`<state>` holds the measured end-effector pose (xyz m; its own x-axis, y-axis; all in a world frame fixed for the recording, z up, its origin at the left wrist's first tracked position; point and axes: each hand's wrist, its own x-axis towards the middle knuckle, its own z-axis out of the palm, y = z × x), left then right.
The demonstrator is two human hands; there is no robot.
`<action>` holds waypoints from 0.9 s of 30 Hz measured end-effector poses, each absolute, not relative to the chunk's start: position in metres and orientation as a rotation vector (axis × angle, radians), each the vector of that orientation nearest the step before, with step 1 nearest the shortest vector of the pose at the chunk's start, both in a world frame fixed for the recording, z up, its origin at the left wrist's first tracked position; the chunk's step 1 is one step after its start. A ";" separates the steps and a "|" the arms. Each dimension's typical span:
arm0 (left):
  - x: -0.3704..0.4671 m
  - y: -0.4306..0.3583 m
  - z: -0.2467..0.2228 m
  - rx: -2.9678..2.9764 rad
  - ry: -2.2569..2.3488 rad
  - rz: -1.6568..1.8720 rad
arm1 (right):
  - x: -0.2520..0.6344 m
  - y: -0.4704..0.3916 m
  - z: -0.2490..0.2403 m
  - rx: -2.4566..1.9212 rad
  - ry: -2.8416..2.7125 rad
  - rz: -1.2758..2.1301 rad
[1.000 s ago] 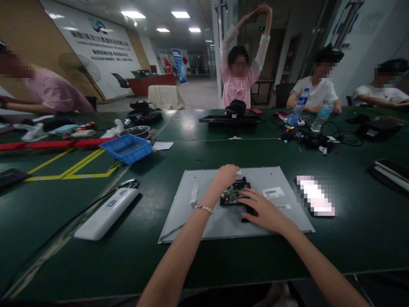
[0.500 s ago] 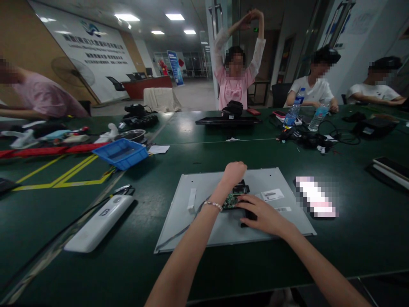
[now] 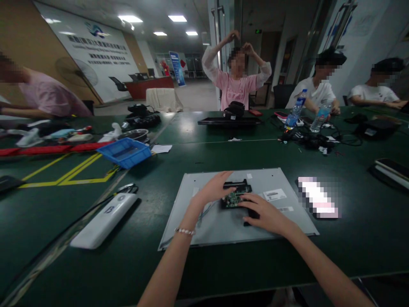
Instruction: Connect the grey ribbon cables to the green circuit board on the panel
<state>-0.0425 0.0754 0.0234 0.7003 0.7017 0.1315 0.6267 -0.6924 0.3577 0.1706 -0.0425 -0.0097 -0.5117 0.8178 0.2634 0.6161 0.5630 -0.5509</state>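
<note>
Fingers (image 3: 252,198) of right hand (image 3: 265,211) spread at right side of board (image 3: 231,199), mid-frame on panel (image 3: 230,232); whether gripping, cannot tell. Left hand (image 3: 211,188) has drawn toward lower left since half a second ago, thumb and fingers parted, grip also unclear; board now less covered, hands flanking it.

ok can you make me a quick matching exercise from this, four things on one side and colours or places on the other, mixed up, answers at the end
Things
1. circuit board
2. bin
3. flat panel
4. bracelet

Colours and places
A. pale grey, lying on the table
B. worn around the left wrist
C. green, between the left hand and the right hand
D. blue, left of the panel

Right pairs: 1-C, 2-D, 3-A, 4-B
</note>
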 end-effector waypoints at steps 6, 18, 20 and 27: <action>-0.086 0.054 0.016 2.311 0.873 0.245 | 0.174 -0.044 -0.012 -1.157 -2.331 0.484; -0.087 0.054 0.005 2.227 0.933 0.299 | 0.211 0.063 -0.013 -1.528 -2.439 0.123; -0.088 0.054 0.003 2.231 0.940 0.307 | 0.202 0.063 -0.008 -1.611 -2.478 0.063; -0.088 0.055 0.002 2.264 0.953 0.296 | 0.196 0.053 -0.001 -1.694 -2.363 -0.051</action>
